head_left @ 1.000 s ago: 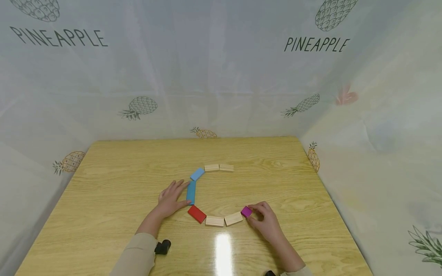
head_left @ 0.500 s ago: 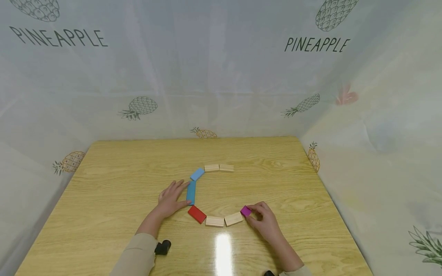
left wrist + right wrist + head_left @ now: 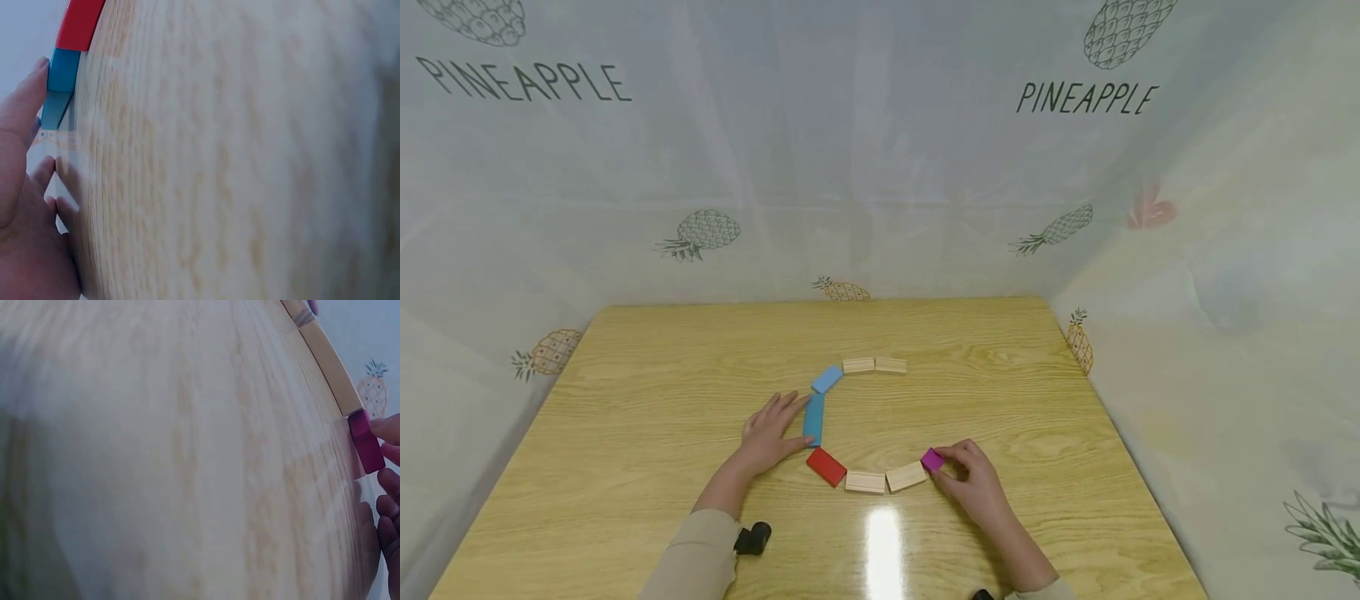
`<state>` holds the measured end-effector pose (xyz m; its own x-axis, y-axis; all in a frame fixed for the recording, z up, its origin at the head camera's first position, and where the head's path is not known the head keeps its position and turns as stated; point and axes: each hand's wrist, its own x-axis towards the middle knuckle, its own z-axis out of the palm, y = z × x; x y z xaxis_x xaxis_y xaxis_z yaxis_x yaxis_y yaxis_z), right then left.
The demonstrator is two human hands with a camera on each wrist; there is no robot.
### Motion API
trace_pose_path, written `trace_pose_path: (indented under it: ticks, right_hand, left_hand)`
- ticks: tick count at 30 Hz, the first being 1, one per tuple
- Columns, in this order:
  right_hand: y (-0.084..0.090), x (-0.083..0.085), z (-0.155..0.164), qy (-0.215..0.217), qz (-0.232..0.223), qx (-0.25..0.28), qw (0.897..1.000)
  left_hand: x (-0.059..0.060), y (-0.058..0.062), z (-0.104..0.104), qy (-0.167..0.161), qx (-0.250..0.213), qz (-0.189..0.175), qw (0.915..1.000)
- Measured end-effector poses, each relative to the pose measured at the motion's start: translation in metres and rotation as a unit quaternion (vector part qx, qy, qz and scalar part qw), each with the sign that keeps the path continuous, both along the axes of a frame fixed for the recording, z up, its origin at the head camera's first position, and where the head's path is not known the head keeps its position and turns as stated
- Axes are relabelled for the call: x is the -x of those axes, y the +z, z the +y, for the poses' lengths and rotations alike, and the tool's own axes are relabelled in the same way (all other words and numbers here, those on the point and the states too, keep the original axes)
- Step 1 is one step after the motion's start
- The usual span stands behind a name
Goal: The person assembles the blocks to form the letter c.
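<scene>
Low and just right of centre in the head view, a small magenta block (image 3: 932, 460) was pinched by the curled fingers of the right hand (image 3: 973, 487), touching the end of a plain wooden block (image 3: 906, 477). The left hand (image 3: 769, 435) was laid flat, fingers straight, against a long blue block (image 3: 813, 419).
</scene>
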<state>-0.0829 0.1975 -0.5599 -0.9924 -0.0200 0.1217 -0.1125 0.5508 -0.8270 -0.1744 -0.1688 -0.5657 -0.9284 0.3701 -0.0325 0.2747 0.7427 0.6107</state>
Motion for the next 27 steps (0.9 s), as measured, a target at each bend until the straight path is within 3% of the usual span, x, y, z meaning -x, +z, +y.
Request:
trace_pose_path:
  ticks: [12, 18, 24, 27]
  right_hand:
    - [0.003, -0.002, 0.001, 0.001, -0.011, 0.003, 1.0]
    - [0.004, 0.0, 0.002, 0.01, -0.01, -0.001, 1.0]
    - [0.019, 0.006, 0.007, 0.029, -0.009, -0.029, 0.999]
    - [0.029, 0.013, 0.012, 0.04, 0.0, -0.051, 0.998]
  left_hand:
    - [-0.004, 0.004, 0.0, 0.003, -0.001, -0.008, 1.0]
    - [-0.006, 0.011, 0.0, 0.011, -0.027, -0.021, 0.9993]
    - [-0.009, 0.023, 0.0, 0.025, -0.049, -0.021, 0.9983]
    - [-0.011, 0.03, -0.001, 0.027, -0.072, -0.039, 0.9962]
